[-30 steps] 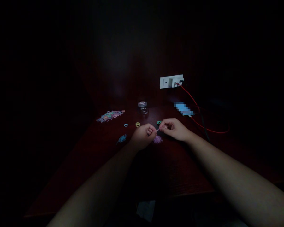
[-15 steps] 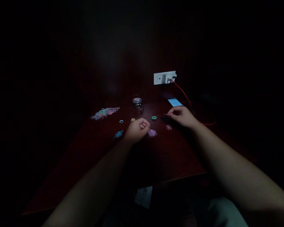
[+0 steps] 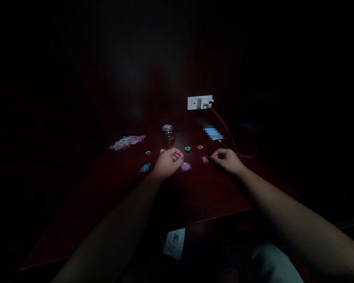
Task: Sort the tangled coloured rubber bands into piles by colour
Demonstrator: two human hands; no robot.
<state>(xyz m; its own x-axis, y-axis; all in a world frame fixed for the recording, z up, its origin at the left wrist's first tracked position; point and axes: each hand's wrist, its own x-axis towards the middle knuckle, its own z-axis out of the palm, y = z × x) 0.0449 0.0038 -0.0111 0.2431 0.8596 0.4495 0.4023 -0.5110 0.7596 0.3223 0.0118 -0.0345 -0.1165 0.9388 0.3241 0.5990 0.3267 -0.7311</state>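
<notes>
View: head camera, looking down over a dark reddish tabletop (image 3: 194,200) with a faint grain showing toward its near edge.
Light: dim; a weak glow on the middle of the surface and the wall (image 3: 141,78), black toward both sides.
Wall fittings: white socket plate (image 3: 191,103), charger (image 3: 203,103) plugged in, red cable (image 3: 221,117) drooping to the tabletop.
Far side: clear lidded jar (image 3: 168,133) upright near the wall; lit phone (image 3: 213,133) lying flat to its right, screen blurred out.
Left side: mixed heap of small elastic bands (image 3: 126,142), many colours.
Ring row: blue ring (image 3: 148,152), yellow rings (image 3: 162,150) partly behind the left hand, green rings (image 3: 187,149), orange rings (image 3: 200,147).
Sorted piles: blue bands (image 3: 144,168), purple bands (image 3: 185,166), pink bands (image 3: 205,159), nearer than the rings.
Left hand (image 3: 168,163): just beside the purple bands, fingers curled closed; cannot tell whether they hold anything.
Right hand (image 3: 227,161): just right of the pink bands, fingers narrow, pinching a thin band (image 3: 209,157) that points toward that pile.
Below near edge: white printed paper (image 3: 174,243); pale cloth over a leg (image 3: 273,261) at lower right.
</notes>
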